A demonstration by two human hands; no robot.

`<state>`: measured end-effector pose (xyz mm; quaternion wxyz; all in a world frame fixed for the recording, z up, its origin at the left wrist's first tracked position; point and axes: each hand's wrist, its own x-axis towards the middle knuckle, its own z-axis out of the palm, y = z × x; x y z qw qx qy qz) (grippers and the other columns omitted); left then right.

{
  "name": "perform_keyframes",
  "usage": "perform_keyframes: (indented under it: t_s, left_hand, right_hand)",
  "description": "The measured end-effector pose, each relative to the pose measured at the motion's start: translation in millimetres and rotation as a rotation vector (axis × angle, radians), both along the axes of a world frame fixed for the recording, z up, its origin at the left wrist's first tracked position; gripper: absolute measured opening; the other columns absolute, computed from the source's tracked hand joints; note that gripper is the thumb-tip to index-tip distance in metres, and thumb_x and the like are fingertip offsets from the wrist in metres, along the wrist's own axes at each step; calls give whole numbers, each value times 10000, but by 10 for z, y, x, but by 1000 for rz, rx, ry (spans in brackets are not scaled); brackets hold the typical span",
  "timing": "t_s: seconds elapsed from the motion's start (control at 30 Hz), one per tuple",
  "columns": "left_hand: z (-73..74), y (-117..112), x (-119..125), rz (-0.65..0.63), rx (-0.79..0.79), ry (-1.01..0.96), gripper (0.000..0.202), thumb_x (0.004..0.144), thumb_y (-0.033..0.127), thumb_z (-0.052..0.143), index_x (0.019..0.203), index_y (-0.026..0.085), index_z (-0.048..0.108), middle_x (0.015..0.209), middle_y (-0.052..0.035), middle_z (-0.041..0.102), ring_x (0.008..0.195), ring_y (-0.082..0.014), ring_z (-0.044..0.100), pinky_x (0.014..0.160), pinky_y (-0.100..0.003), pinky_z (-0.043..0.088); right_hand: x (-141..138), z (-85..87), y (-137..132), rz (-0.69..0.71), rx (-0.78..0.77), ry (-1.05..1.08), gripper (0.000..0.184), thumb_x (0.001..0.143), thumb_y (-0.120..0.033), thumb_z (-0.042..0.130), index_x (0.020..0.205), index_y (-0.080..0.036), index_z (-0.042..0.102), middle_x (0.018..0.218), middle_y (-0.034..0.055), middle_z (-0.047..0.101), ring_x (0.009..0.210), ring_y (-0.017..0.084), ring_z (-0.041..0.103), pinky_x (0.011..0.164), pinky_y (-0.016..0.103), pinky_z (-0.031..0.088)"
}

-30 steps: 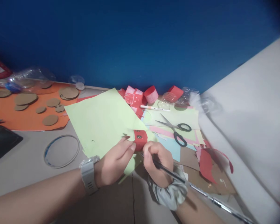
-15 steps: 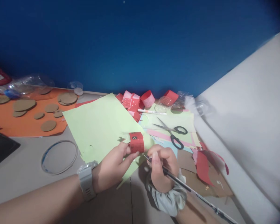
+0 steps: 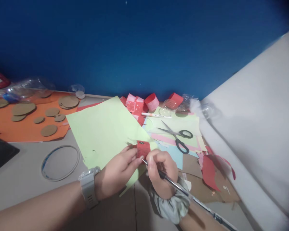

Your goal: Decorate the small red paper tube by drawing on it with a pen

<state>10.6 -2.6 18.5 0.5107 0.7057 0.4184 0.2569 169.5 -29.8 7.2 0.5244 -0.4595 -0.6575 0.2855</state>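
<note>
My left hand [image 3: 118, 171], with a grey watch on its wrist, pinches a small red paper piece [image 3: 143, 149] marked with black dots. The piece lies on a light green paper sheet [image 3: 106, 128]. My right hand [image 3: 162, 170], a grey scrunchie round its wrist, grips a thin black pen [image 3: 178, 187]. The pen tip touches the lower edge of the red piece.
Black-handled scissors [image 3: 179, 136] and a white marker [image 3: 155, 115] lie on coloured sheets behind my hands. Red paper loops [image 3: 152, 101] stand near the blue wall. Cardboard discs [image 3: 22, 108] lie on orange paper at left, a clear ring [image 3: 60, 162] nearer. A white surface [image 3: 260, 128] rises at right.
The red piece was turned and lifted slightly, then brought back down. My right hand has moved the pen tip in against it.
</note>
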Motion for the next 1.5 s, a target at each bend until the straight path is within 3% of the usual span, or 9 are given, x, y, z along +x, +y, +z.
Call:
perform_keyframes:
  t_s: [0.23,0.67,0.8,1.13,1.5]
  left_hand:
    - [4,-35,-7,-68,39,3,245,994,301,303,848,204,475,970,-70,565,1049,-227,490,1014,-398,386]
    - [63,-39,4,-72,-19,37,217,983,279,296,906,188,477,1067,-100,578,1086,-237,497,989,-408,391]
    - [45,-40,-1,-69,1,62,244,984,294,297,866,188,482,976,-89,579,1066,-246,498,995,-421,382]
    - [78,-21,24,-71,-11,37,247,981,289,295,909,189,509,1026,-92,605,1095,-241,501,1043,-417,364]
    - [25,-28,9,-59,6,4,239,985,265,308,922,185,525,1037,-82,608,1085,-236,501,1036,-408,372]
  right_hand:
    - [30,-53,76,-35,-90,-14,175,916,-200,523,760,-223,448,685,-28,510,572,117,454,549,256,388]
    - [15,-22,100,-22,-134,-34,212,920,-227,529,731,-222,433,660,-36,491,573,115,444,540,244,384]
    - [8,4,108,-31,-132,-33,221,920,-235,523,720,-222,431,644,-37,491,561,113,438,533,242,381]
    - [6,13,109,-37,-159,-17,233,918,-264,514,706,-222,426,629,-37,483,560,118,438,529,249,366]
    - [28,33,126,30,-133,-53,241,893,-191,511,680,-219,402,650,-32,524,554,109,439,531,241,373]
